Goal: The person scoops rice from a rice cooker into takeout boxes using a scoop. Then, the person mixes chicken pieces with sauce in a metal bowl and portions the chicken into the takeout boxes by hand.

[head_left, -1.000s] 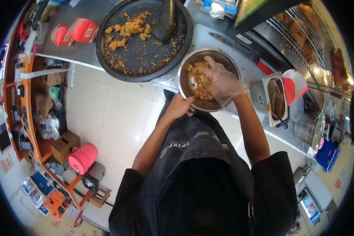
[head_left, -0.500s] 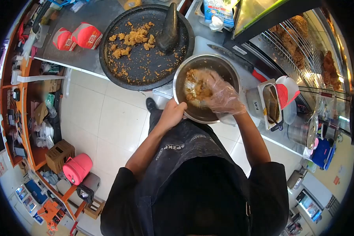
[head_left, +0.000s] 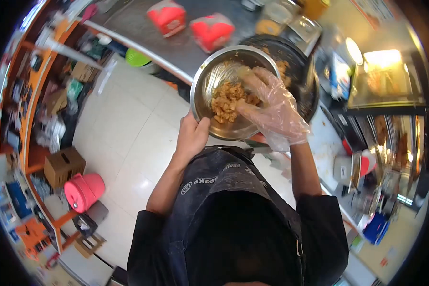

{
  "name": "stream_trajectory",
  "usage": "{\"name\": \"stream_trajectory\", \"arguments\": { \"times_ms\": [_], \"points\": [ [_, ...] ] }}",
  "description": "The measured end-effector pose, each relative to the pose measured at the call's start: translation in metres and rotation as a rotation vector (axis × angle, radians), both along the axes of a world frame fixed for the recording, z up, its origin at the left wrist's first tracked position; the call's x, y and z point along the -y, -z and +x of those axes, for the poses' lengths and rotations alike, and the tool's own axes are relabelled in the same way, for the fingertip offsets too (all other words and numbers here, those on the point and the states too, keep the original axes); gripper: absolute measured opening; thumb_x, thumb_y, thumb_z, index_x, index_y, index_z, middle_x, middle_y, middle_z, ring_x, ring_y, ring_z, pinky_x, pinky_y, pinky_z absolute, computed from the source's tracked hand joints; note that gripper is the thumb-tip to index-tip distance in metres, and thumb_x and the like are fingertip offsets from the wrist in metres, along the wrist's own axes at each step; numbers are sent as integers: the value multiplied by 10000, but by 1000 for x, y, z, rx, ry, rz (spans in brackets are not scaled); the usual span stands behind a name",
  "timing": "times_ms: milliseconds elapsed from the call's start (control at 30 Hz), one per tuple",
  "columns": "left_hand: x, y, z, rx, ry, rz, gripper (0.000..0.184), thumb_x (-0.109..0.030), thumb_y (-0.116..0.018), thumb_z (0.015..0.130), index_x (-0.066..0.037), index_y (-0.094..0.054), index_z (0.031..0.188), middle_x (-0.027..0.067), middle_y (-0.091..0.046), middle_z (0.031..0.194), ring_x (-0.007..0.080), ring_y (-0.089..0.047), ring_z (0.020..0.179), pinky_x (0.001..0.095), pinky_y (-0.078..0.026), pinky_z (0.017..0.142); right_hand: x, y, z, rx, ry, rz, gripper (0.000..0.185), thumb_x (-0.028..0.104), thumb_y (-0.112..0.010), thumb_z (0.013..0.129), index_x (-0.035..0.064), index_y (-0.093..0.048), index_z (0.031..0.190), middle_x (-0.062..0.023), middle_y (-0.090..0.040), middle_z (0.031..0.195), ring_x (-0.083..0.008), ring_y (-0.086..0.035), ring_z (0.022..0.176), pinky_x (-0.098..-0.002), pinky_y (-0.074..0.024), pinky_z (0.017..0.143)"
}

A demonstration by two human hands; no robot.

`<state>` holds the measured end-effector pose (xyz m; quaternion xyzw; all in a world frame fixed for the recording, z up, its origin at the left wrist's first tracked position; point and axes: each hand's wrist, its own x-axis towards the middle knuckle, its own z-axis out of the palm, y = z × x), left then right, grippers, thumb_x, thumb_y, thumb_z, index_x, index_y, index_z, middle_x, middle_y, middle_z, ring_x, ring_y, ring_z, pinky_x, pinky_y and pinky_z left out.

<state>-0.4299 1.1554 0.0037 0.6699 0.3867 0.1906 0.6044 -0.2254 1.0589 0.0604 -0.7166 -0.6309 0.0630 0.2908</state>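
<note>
My left hand (head_left: 193, 136) is bare and closed on the near left rim of a steel mixing bowl (head_left: 213, 71), thumb over the edge. The bowl is held in front of my apron, tilted slightly. Golden-brown crumbled fried pieces (head_left: 226, 101) lie in its left and middle part. My right hand (head_left: 277, 106), in a clear plastic glove, reaches over the bowl's right side. Its thumb and fingers are apart beside the food; crumbs stick to the fingertips. Behind the bowl, partly covered by it, sits a wide black mortar (head_left: 295, 71) with more crumbs in it.
Two red-and-white packages (head_left: 212, 31) stand on the dark counter (head_left: 128, 19) beyond the bowl. A lit glass display case (head_left: 391, 81) is at the right. A white container (head_left: 342, 169) stands on the right counter. A pink bucket (head_left: 84, 191) and cardboard box (head_left: 64, 167) are on the floor at left.
The bowl has moved from the mortar's right side to its left, towards the packages, with my left hand still on its rim. My right hand's fingers have spread. My view has turned.
</note>
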Motion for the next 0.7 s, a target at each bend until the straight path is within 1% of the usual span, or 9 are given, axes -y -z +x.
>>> {"name": "stream_trajectory", "arguments": {
  "times_ms": [67, 133, 333, 400, 467, 500, 600, 633, 700],
  "points": [
    [-26, 8, -18, 62, -84, 82, 313, -84, -486, 835, 48, -589, 1099, 215, -665, 839, 256, -660, 793, 367, -501, 745, -47, 16, -39, -3, 165, -13, 597, 382, -692, 791, 109, -560, 1305, -270, -501, 1269, -444, -531, 1126, -498, -440, 969],
    [-42, 5, -27, 95, -156, 167, 323, -84, -474, 847, 35, -573, 1130, 244, -663, 924, 388, -666, 904, 376, -503, 805, -91, 8, -75, 16, 86, -101, 629, 422, -689, 797, 102, -550, 1321, -290, -475, 1283, -457, -517, 1124, -514, -423, 969],
    [-105, 20, -55, 201, -385, -42, 258, -38, -480, 863, 60, -596, 1072, 117, -680, 933, 174, -627, 874, 302, -486, 783, -177, 29, -110, 55, -170, -228, 418, 342, -639, 840, 106, -643, 1186, -263, -495, 1284, -434, -488, 1172, -492, -388, 1002],
    [-124, 10, -54, 203, -425, 1, 243, -22, -478, 866, 68, -604, 1053, 79, -671, 939, 131, -594, 876, 282, -477, 778, -190, 22, -117, 174, -90, -71, 373, 319, -612, 854, 101, -655, 1153, -251, -491, 1299, -444, -485, 1158, -507, -382, 996],
    [-145, 4, -46, 285, -499, 44, 230, -1, -463, 864, 55, -610, 1033, 44, -641, 964, 131, -589, 889, 260, -464, 773, -214, 17, -118, 200, -14, -33, 369, 313, -611, 853, 91, -655, 1144, -252, -485, 1310, -447, -485, 1143, -525, -385, 983],
    [-158, -6, -43, 296, -457, 27, 232, 1, -465, 860, 55, -608, 1035, 41, -639, 967, 124, -582, 881, 257, -461, 763, -227, 19, -117, 176, 8, -22, 350, 285, -624, 844, 83, -649, 1129, -259, -484, 1292, -436, -513, 1112, -516, -434, 926],
    [-189, -25, -29, 257, -419, -29, 215, -20, -472, 888, 58, -604, 1039, 34, -633, 963, 109, -565, 864, 255, -454, 744, -264, 7, -105, -47, 27, -167, 334, 284, -604, 853, 102, -624, 1133, -241, -503, 1195, -435, -533, 1101, -502, -477, 834],
    [-204, -29, -18, 247, -418, -32, 208, -30, -475, 903, 59, -603, 1040, 32, -631, 958, 105, -560, 860, 255, -452, 740, -277, 8, -97, -70, 36, -99, 302, 241, -603, 849, 84, -612, 1106, -249, -503, 1118, -427, -579, 980, -485, -496, 766],
    [-229, -29, 2, 216, -398, 110, 210, -92, -472, 964, 58, -603, 1030, 31, -626, 931, 94, -549, 843, 246, -448, 726, -295, 2, -83, -238, 40, -23, 300, 235, -606, 847, 72, -601, 1098, -251, -502, 1117, -435, -579, 949, -499, -489, 781]
  ]
}}
